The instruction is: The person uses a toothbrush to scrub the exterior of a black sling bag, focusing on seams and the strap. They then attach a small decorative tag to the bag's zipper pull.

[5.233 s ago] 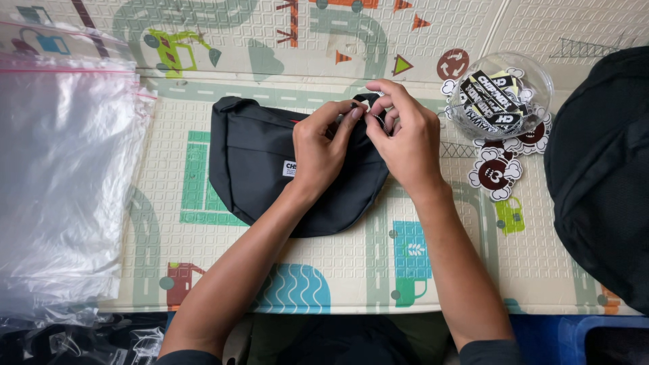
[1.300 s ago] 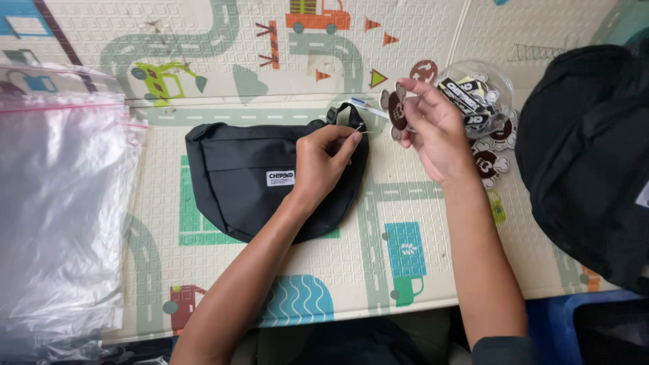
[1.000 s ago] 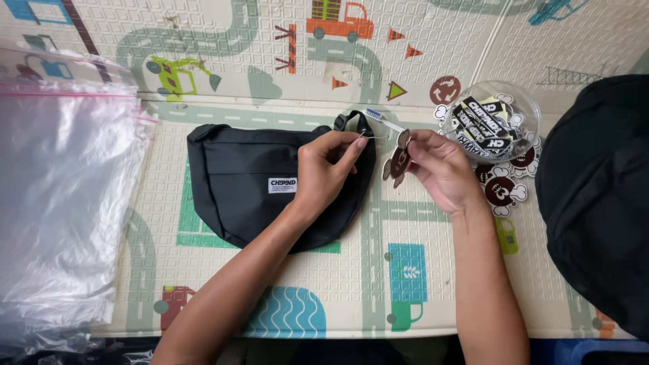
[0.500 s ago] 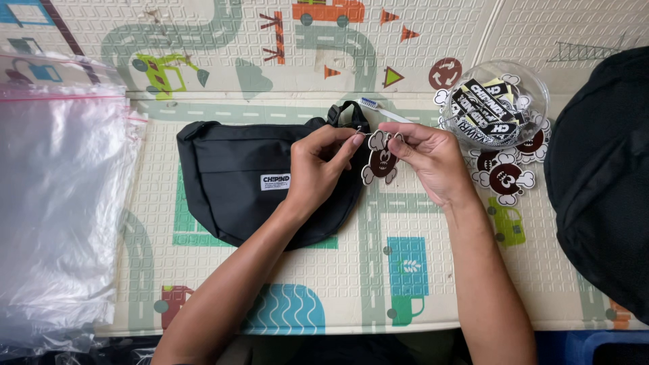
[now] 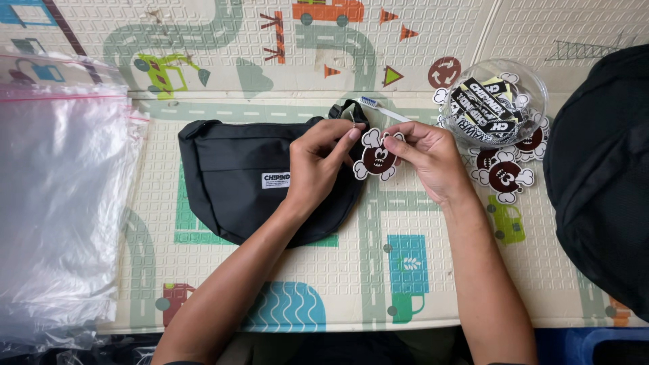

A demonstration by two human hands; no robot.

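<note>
Head view, looking down on a play mat point(image 5: 405, 270) printed with roads and vehicles, which serves as the surface.

Left hand point(image 5: 323, 162): rests on the right end of a black waist bag point(image 5: 230, 179), fingers curled shut in a pinch on something small at the bag's top edge, apparently a zipper pull; too small to be sure. The bag lies flat under and to the left of this hand, with a small white label just left of the wrist.

Right hand point(image 5: 427, 157): closed in a fingertip pinch on a die-cut tag point(image 5: 378, 157), dark brown round centre with white bone-shaped ends. The tag hangs between the two hands, just right of the left hand's fingertips and touching or nearly touching them; which one cannot be told. Part of the tag overlaps the bag's right edge.

Just above both hands: a black strap loop point(image 5: 348, 108) of the bag, and a thin blue-and-white strip point(image 5: 382, 109) running right from it.

Right of the right hand, near: a clear round bowl point(image 5: 534, 81) holding black-and-white tags and tags of the brown kind. More brown tags point(image 5: 503, 177) lie loose on the mat below the bowl, just beside the right wrist.

Farther right: a large black bag point(image 5: 602, 182), partly out of view.

Well left of the left hand: a stack of clear plastic zip bags point(image 5: 61, 203) with pink seal lines.
</note>
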